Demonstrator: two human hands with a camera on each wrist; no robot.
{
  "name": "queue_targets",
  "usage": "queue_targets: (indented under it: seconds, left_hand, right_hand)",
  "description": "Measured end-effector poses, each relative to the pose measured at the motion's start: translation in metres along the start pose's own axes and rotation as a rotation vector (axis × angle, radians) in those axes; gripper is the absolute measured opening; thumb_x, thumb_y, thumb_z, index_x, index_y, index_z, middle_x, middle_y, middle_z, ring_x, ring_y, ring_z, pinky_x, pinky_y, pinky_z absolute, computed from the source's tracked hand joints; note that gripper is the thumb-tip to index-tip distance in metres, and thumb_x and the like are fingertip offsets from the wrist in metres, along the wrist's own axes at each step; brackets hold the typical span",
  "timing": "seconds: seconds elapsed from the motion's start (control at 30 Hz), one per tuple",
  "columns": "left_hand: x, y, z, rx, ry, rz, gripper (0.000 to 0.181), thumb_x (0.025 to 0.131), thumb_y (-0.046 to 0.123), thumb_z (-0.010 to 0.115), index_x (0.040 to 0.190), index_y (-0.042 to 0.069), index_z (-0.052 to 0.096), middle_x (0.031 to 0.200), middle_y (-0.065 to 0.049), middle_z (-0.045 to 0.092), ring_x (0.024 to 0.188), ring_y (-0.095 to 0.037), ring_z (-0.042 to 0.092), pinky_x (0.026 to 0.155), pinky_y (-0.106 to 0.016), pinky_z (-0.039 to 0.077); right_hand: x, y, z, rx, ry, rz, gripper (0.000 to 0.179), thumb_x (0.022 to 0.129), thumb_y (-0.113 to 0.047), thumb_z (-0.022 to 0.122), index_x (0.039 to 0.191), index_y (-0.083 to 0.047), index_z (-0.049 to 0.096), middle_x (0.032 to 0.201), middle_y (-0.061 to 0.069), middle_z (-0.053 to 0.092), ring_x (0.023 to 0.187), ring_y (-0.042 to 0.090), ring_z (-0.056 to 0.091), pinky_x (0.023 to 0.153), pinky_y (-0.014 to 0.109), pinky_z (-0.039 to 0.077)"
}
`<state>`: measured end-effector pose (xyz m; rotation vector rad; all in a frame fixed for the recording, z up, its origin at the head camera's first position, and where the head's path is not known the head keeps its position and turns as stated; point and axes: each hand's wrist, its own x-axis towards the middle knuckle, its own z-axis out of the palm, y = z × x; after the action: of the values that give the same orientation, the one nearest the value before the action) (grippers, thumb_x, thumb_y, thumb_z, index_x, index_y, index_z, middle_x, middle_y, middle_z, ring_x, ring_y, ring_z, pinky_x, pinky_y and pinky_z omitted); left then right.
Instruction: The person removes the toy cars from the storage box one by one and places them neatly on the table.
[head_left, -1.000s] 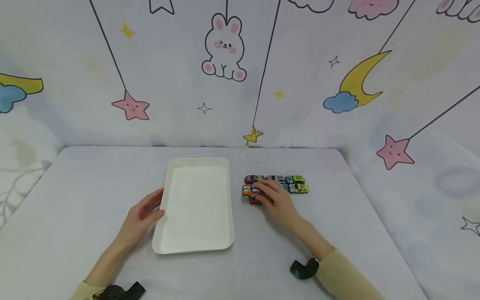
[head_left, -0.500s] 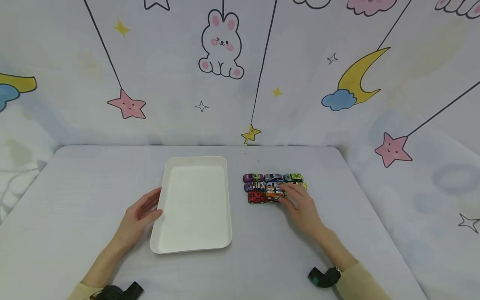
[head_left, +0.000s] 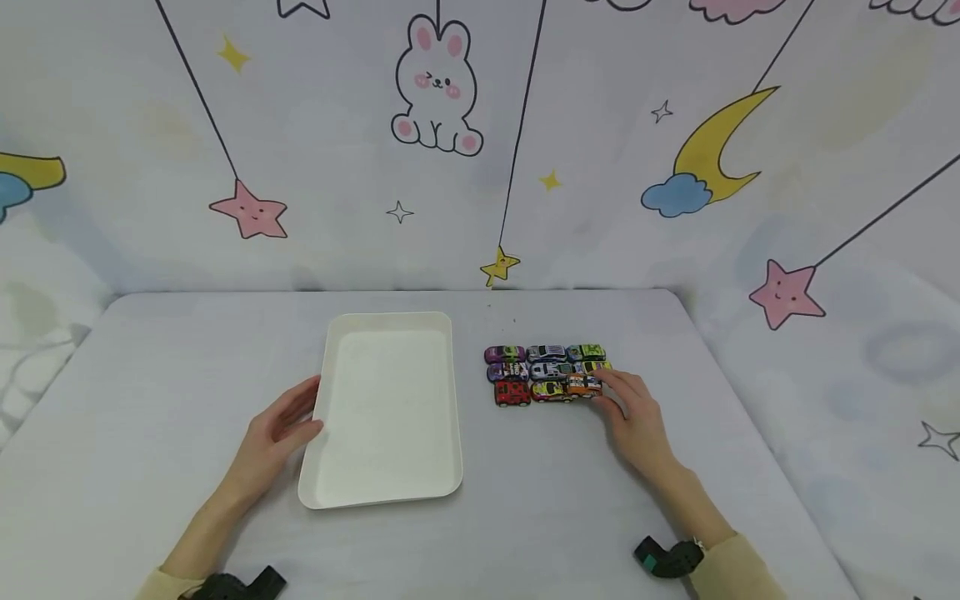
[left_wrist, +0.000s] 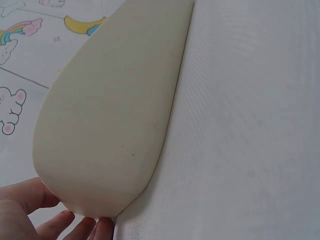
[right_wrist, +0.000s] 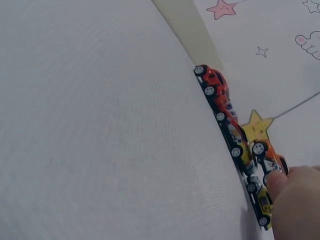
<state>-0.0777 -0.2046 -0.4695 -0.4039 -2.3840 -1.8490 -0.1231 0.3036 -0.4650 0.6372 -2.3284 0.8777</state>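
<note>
A white tray lies on the table's left-centre in the head view. My left hand rests at its left edge, relaxed fingertips touching the outer wall, also seen beside the tray's wall in the left wrist view. To the tray's right, toy cars stand in close rows. My right hand pinches an orange toy car between thumb and fingers at the right end of the front row. In the right wrist view, the orange car sits a little higher than its neighbours. A red toy car and a yellow toy car share that row.
Behind the front row stand several more toy cars, including a purple one and a green one. The white-covered table backs onto a cloth printed with stars, a moon and a rabbit.
My right hand has carried the orange toy car rightward along the front row, uncovering the red and yellow cars. The left hand has stayed at the tray's edge.
</note>
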Motion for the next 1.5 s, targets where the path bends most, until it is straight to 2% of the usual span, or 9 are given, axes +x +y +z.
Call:
queue_targets:
  seconds: [0.1,0.3,0.5,0.7,0.87,0.97,1.13,1.5]
  left_hand:
    - [0.0,0.0,0.001,0.005,0.003,0.003,0.056,0.097,0.0,0.061,0.148,-0.005,0.04,0.15,-0.017,0.048,0.129,0.003,0.051,0.097,-0.01,0.048]
    - [0.0,-0.001,0.0,0.011,0.007,0.008,0.056,0.096,-0.001,0.061,0.148,-0.005,0.041,0.149,-0.021,0.048,0.128,0.004,0.051,0.097,-0.01,0.048]
    - [0.001,-0.002,0.001,0.003,0.004,0.009,0.056,0.096,-0.001,0.061,0.148,-0.005,0.041,0.149,-0.019,0.048,0.129,0.003,0.051,0.097,-0.01,0.048]
    - [0.0,-0.002,0.001,0.002,0.007,0.012,0.056,0.096,-0.001,0.062,0.148,-0.005,0.041,0.149,-0.016,0.049,0.129,0.002,0.051,0.097,-0.01,0.048]
    - [-0.001,-0.003,0.001,-0.009,0.003,0.007,0.056,0.096,-0.001,0.061,0.148,-0.005,0.041,0.15,-0.015,0.049,0.13,0.002,0.051,0.098,-0.01,0.048]
    - [-0.001,-0.003,0.001,-0.01,0.001,0.005,0.056,0.097,0.0,0.061,0.148,-0.004,0.041,0.15,-0.015,0.049,0.13,0.001,0.051,0.098,-0.01,0.048]
    - [0.0,-0.002,0.0,-0.009,0.001,0.008,0.056,0.097,0.0,0.061,0.148,-0.005,0.04,0.15,-0.014,0.049,0.13,0.001,0.051,0.097,-0.011,0.048]
    - [0.0,-0.003,0.0,-0.01,0.0,0.002,0.056,0.097,-0.001,0.061,0.149,-0.005,0.04,0.15,-0.013,0.049,0.13,0.002,0.051,0.098,-0.01,0.048]
  right_hand:
    - [-0.002,0.003,0.0,-0.013,0.001,0.019,0.048,0.073,0.018,0.077,0.119,0.005,0.067,0.116,0.022,0.066,0.109,0.038,0.06,0.105,0.003,0.033]
    - [-0.008,0.008,0.0,-0.029,0.01,0.119,0.047,0.075,0.02,0.074,0.119,0.004,0.067,0.118,0.021,0.066,0.112,0.038,0.06,0.105,0.002,0.032]
    - [-0.009,0.009,-0.002,-0.053,-0.008,0.174,0.048,0.075,0.023,0.07,0.118,0.001,0.068,0.117,0.018,0.066,0.113,0.036,0.058,0.105,0.003,0.031]
    - [-0.009,0.011,0.0,-0.075,-0.044,0.184,0.045,0.074,0.021,0.071,0.115,0.002,0.068,0.115,0.017,0.066,0.111,0.035,0.06,0.101,0.003,0.031]
    - [-0.01,0.011,0.0,-0.083,-0.055,0.19,0.044,0.074,0.02,0.072,0.114,0.002,0.069,0.113,0.016,0.067,0.11,0.035,0.061,0.098,0.01,0.037]
    - [-0.01,0.011,0.0,-0.085,-0.047,0.174,0.042,0.073,0.019,0.073,0.112,0.003,0.07,0.112,0.016,0.065,0.106,0.034,0.062,0.093,0.014,0.041]
    - [-0.009,0.012,0.001,-0.068,-0.023,0.132,0.042,0.072,0.02,0.074,0.111,0.005,0.071,0.11,0.018,0.061,0.1,0.032,0.062,0.09,0.01,0.04]
    - [-0.009,0.014,0.001,-0.067,-0.018,0.113,0.041,0.074,0.02,0.073,0.112,0.005,0.071,0.11,0.019,0.06,0.101,0.032,0.06,0.087,0.014,0.041]
